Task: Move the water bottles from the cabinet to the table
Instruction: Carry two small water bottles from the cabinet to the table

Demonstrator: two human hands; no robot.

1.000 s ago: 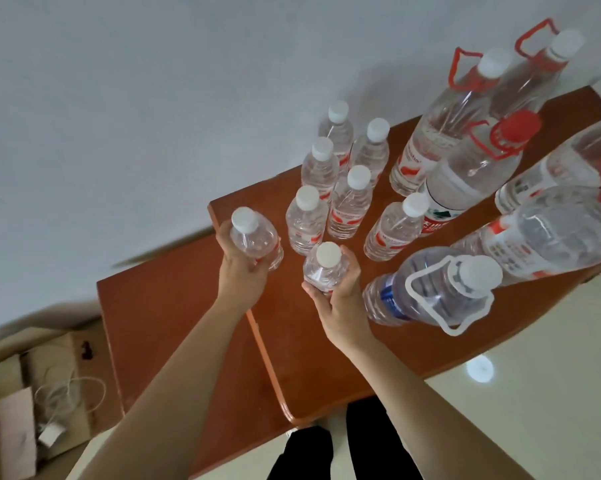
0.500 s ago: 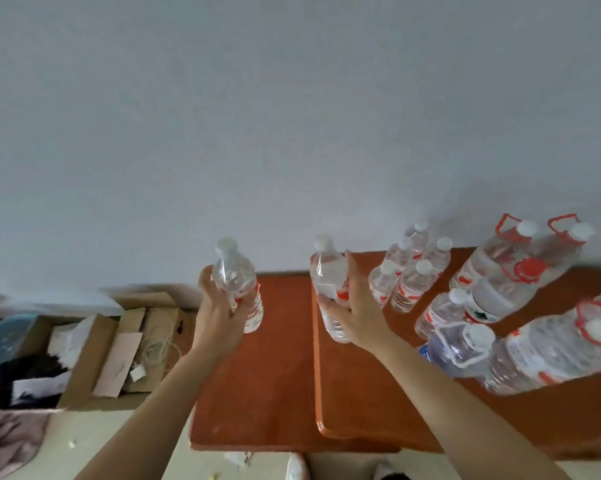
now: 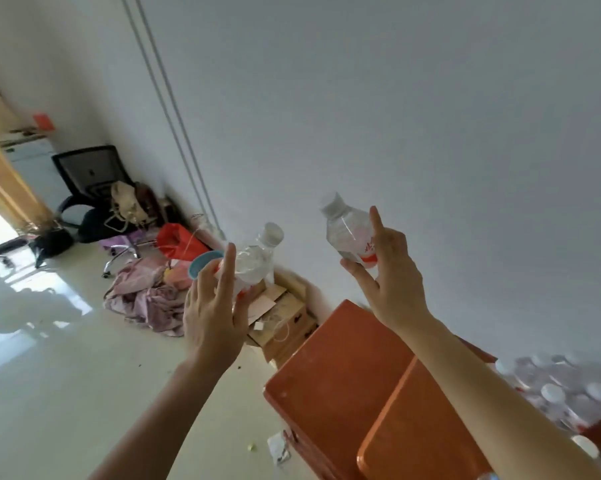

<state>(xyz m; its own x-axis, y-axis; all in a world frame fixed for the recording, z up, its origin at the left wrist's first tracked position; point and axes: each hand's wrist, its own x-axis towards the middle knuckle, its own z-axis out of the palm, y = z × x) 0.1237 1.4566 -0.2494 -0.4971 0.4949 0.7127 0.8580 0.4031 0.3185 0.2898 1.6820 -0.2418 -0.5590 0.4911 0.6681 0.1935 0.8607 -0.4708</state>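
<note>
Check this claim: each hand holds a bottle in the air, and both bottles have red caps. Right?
The caps are wrong. The head view shows the left hand holding the left bottle and the right hand the right bottle in the air, but both caps are white.

white wall [image 3: 413, 98] | glossy pale floor [image 3: 60, 382] | black office chair [image 3: 88, 173] | cardboard box [image 3: 287, 325]

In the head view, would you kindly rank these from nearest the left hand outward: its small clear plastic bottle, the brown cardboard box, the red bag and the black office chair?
1. Small clear plastic bottle, gripped in the left hand.
2. Brown cardboard box, on the floor just beyond it.
3. Red bag, farther along the wall.
4. Black office chair, far left corner.
</note>
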